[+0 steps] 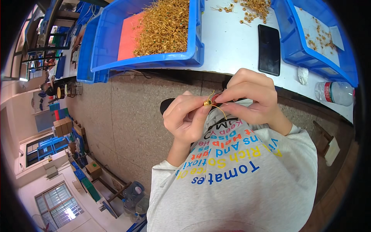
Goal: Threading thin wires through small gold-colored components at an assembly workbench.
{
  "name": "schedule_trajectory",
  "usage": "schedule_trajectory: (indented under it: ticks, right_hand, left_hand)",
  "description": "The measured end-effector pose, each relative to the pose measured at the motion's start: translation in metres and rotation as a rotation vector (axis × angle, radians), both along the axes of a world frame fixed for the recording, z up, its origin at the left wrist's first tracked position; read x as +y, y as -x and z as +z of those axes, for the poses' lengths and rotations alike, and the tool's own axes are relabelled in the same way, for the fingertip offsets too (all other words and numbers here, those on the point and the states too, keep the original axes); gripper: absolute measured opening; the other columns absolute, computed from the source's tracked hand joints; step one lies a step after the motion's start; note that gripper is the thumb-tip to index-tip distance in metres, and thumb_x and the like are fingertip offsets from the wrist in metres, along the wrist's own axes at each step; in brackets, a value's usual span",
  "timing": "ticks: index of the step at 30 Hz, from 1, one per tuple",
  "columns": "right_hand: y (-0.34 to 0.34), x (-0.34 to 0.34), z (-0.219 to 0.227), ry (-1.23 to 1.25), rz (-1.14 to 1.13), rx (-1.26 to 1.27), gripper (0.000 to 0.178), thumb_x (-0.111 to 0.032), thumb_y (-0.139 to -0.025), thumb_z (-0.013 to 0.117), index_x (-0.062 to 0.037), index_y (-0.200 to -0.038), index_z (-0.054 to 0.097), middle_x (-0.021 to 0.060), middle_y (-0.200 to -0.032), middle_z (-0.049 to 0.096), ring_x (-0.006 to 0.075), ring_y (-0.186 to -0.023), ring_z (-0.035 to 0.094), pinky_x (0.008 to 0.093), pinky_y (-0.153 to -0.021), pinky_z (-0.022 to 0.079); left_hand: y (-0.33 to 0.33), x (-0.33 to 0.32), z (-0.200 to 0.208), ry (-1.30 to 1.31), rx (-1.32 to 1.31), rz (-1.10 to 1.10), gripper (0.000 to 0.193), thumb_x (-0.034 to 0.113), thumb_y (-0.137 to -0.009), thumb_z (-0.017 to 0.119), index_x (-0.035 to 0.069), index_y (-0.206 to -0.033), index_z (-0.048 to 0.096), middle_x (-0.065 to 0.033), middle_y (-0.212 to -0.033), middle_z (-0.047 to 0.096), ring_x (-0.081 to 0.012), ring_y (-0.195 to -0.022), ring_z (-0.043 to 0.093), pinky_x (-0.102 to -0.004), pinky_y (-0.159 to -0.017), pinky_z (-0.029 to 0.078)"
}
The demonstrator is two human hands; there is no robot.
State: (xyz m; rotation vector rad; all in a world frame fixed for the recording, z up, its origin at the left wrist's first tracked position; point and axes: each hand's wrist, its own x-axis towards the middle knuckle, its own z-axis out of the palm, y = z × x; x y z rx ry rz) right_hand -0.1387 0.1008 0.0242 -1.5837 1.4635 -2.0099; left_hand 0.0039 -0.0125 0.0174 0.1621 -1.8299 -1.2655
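A small gold-coloured ring-shaped coil with thin wire tails (208, 103) is held in mid-air, nearer than the white worktop (235, 50). The left hand (183, 116) pinches its body between thumb and forefinger, apparently to steady it. The right hand (253, 94) brings thumb and forefinger around the tails, seemingly leaving the body unobstructed; whether they grip a wire cannot be told. Farther left, a blue plastic bin (196, 38) holds a heap of similar coils (164, 31), presumably within reach; a flat black phone (269, 50) lies right of it.
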Motion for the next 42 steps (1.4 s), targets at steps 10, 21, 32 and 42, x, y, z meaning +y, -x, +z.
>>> schedule_trajectory:
  ticks: [10,21,32,42]
  right_hand:
    - [0.003,0.005,0.005,-0.015,0.039,-0.008,0.012,0.004,-0.071,0.074,-0.0031,-0.08,0.072,0.0027,-0.074,0.062,0.0104,-0.056,0.046,0.0209,-0.049,0.036]
    - [0.015,0.007,-0.003,0.062,0.123,-0.291,0.018,0.002,-0.068,0.075,-0.005,-0.085,0.073,0.0005,-0.074,0.056,0.0068,-0.055,0.035,0.0187,-0.05,0.025]
    - [-0.012,-0.018,-0.021,-0.114,0.211,-0.325,0.029,0.001,-0.07,0.079,-0.0048,-0.097,0.073,-0.0025,-0.077,0.052,0.0047,-0.057,0.031,0.019,-0.051,0.023]
    - [-0.01,-0.033,-0.005,-0.206,0.177,-0.278,0.022,0.002,-0.072,0.078,-0.0055,-0.092,0.074,-0.0016,-0.077,0.055,0.0047,-0.058,0.034,0.0189,-0.051,0.024]
  left_hand:
    - [-0.008,-0.001,-0.004,0.0,-0.064,-0.075,0.01,0.0,-0.084,0.065,-0.001,-0.093,0.064,-0.0078,-0.079,0.057,-0.0122,-0.061,0.042,-0.0262,-0.059,0.037]
    - [-0.007,-0.002,-0.009,-0.221,0.114,-0.05,0.018,-0.007,-0.073,0.068,-0.002,-0.09,0.069,-0.0097,-0.073,0.062,-0.0126,-0.06,0.044,-0.0247,-0.055,0.036]
    - [-0.006,-0.006,-0.013,-0.173,0.063,-0.099,0.017,-0.009,-0.075,0.068,-0.003,-0.091,0.071,-0.0088,-0.075,0.066,-0.014,-0.063,0.048,-0.0243,-0.059,0.039]
    - [-0.012,-0.009,-0.012,-0.164,-0.035,0.049,0.016,-0.004,-0.081,0.067,-0.002,-0.095,0.073,-0.0081,-0.076,0.067,-0.0128,-0.061,0.049,-0.0215,-0.058,0.04]
